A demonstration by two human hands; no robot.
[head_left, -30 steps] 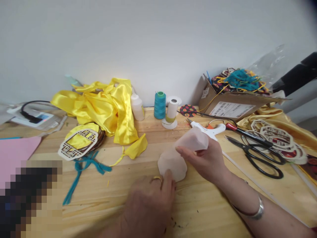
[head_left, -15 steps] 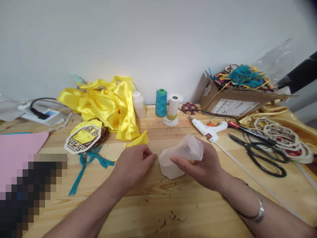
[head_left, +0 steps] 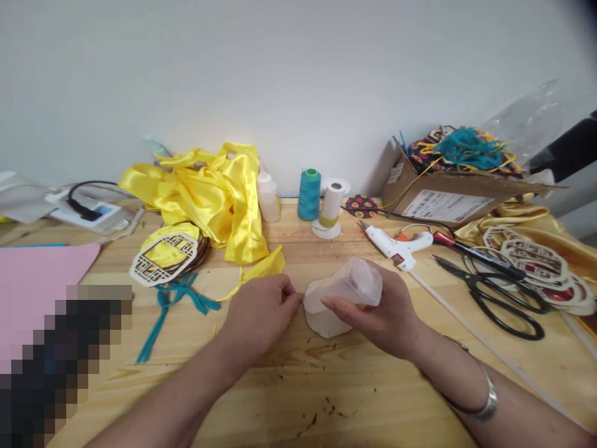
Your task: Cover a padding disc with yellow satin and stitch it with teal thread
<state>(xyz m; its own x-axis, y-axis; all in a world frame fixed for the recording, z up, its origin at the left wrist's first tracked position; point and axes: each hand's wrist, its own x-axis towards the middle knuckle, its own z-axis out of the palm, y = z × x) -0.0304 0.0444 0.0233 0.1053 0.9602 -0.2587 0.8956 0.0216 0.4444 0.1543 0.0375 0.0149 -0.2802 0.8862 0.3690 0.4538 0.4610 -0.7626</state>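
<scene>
bottle (head_left: 352, 283) translucent, pale, tilted; right hand (head_left: 394, 317) grip wrapped round it; left hand (head_left: 261, 311) grip unclear

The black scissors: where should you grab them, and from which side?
I'd take the black scissors by the lower handle loop, coming from the near right: it lies on that side, wide and open, while the blades point away to the left.

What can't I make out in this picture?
In the head view:
Right hand: some fingers hidden behind the pale piece.
Box: lower contents hidden by its front wall; label print too small.
Pink sheet: cut off by left edge.
Dark thing: blurred into blocks.
</scene>
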